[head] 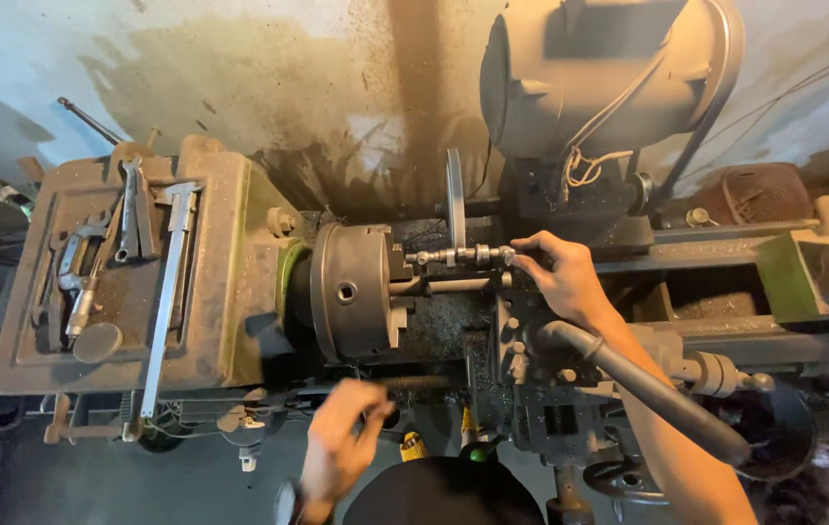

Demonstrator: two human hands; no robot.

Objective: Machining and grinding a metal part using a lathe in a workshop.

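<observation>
Grimy lathe (239,292), right hand (560,277) on chucked workpiece (458,257), left hand (341,442) blurred below

A caliper (167,292), wrench (132,209) and micrometer (79,282) lay on the headstock cover (225,321); a motor (599,78) sat against the stained wall (268,87), behind a green tailstock (798,272).

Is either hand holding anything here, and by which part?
The right hand pinches the free end of the metal workpiece in the lathe chuck. The left hand is blurred; cannot tell.
</observation>
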